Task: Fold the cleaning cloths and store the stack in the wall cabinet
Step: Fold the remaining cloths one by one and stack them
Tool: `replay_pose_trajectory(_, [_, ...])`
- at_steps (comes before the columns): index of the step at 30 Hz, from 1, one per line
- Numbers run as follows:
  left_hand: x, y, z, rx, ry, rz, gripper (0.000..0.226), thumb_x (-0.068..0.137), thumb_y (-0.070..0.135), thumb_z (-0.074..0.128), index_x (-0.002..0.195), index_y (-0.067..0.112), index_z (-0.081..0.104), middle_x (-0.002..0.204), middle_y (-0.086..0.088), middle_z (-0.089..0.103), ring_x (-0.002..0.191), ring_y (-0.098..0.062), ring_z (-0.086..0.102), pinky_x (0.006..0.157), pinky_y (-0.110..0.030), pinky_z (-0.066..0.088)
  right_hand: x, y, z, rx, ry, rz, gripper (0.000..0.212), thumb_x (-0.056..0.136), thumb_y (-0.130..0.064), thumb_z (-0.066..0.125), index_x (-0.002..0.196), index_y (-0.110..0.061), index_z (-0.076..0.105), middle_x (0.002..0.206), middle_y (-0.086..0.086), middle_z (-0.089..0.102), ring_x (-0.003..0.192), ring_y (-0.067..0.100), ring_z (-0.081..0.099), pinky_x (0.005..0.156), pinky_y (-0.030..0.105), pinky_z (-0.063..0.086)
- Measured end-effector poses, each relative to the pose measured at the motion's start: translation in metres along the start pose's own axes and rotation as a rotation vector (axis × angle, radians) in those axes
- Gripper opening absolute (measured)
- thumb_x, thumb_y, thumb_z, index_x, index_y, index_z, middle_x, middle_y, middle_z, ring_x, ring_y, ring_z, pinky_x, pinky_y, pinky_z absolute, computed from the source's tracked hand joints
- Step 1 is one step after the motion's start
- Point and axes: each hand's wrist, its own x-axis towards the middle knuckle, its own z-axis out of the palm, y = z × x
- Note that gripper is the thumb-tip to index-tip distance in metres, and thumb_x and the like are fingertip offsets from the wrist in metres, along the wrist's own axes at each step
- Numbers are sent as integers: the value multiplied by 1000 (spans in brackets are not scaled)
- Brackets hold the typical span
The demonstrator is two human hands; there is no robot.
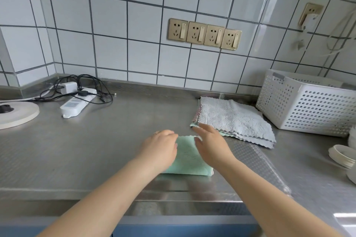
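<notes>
bench (81, 159): bare steel, carrying everything below; the near edge runs across the bottom of the view.
green cloth (189, 159): folded, flat on the bench near its front edge, between the two hands; its long axis runs away from the person.
left hand (160, 149): resting on the green cloth's left side, fingers (172, 137) bent over its far left corner; whether they pinch the cloth or only press it I cannot tell.
right hand (211, 144): over the green cloth's right edge, fingers straight and loose, holding nothing, tips pointing up and left.
pile (234, 119): unfolded cloths, grey on top, lying just beyond and right of the right hand, nearly touching it.
nearer hand: the right, by far; the left would have to cross the green cloth.
likely step: finishing this fold, then reaching right and forward for the next cloth off the pile.
basket (308, 106): white, perforated, just right of the pile.
cabinet: not in view.
</notes>
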Motion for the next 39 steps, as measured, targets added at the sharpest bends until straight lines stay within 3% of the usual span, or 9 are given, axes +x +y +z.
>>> replay_pose_trajectory(2, [5, 7, 14, 111, -92, 30, 34, 93, 18, 37, 124, 16, 52, 138, -1, 47, 132, -23, 39, 107, -35, 29, 0, -13, 12, -78, -75, -49, 45, 95, -18, 39, 140, -21, 43, 154, 0, 29, 139, 22, 30, 112, 33, 26])
replay_pose_trajectory(5, [6, 4, 34, 93, -228, -6, 46, 96, 21, 34, 141, 16, 34, 154, -1, 25, 144, -18, 17, 117, -44, 12, -3, -16, 34, -140, -203, -60, 49, 96, -18, 33, 144, -23, 34, 157, -4, 22, 145, 15, 18, 117, 39, 15])
replay_pose_trajectory(13, [3, -13, 37, 33, -303, -79, 55, 99, 45, 22, 149, 24, 12, 159, 2, -1, 146, -14, -1, 118, -49, 0, -11, 11, 40, -139, -304, 94, 60, 97, -51, 22, 151, -27, 10, 160, -8, 1, 147, 13, -1, 116, 53, -2])
replay_pose_trajectory(17, [1, -24, 27, 167, -315, -172, 74, 89, 67, 20, 149, 27, 9, 158, -10, 10, 146, -26, 4, 117, -49, -2, -10, 14, 39, -176, -314, 113, 64, 96, -56, 17, 152, -27, 5, 160, -8, -2, 147, 16, -6, 115, 56, -6])
replay_pose_trajectory(20, [1, -23, 19, 131, -314, -136, 70, 90, 64, 27, 147, 25, 19, 153, -4, 28, 143, -25, 19, 117, -49, 4, -11, 13, 39, -184, -308, 110, 64, 96, -56, 16, 151, -27, 5, 160, -8, -2, 147, 17, -6, 115, 57, -6])
replay_pose_trajectory(25, [7, -24, 17, -534, -133, -216, 52, 91, 35, 56, 139, 24, 40, 147, 1, 38, 134, -17, 37, 107, -27, 29, -12, 12, 39, -207, -311, 99, 65, 96, -56, 14, 152, -26, 4, 160, -7, -2, 147, 17, -6, 115, 57, -7])
replay_pose_trajectory(30, [8, -29, 12, -1046, -90, -302, 47, 87, 16, 63, 129, 31, 48, 134, 13, 42, 126, -4, 39, 107, -27, 33, -14, 12, 38, -213, -296, 108, 64, 95, -58, 14, 151, -28, 5, 160, -5, -3, 147, 17, -7, 116, 56, -7])
replay_pose_trajectory(34, [7, -29, 11, -691, -281, -149, 41, 89, 18, 61, 127, 29, 54, 140, 7, 46, 129, -9, 42, 102, -18, 31, -15, 13, 39, -230, -259, 135, 65, 93, -61, 16, 151, -32, 7, 160, 2, 0, 147, 20, -8, 116, 54, -5])
replay_pose_trajectory(39, [14, -33, -4, -716, -59, -52, 43, 89, 7, 59, 129, 22, 55, 136, 5, 51, 127, -10, 44, 81, 2, 27, 2, 13, 29, 212, -110, 160, 72, 89, -56, 47, 150, -33, 14, 157, -1, 15, 144, 19, 21, 114, 39, 23])
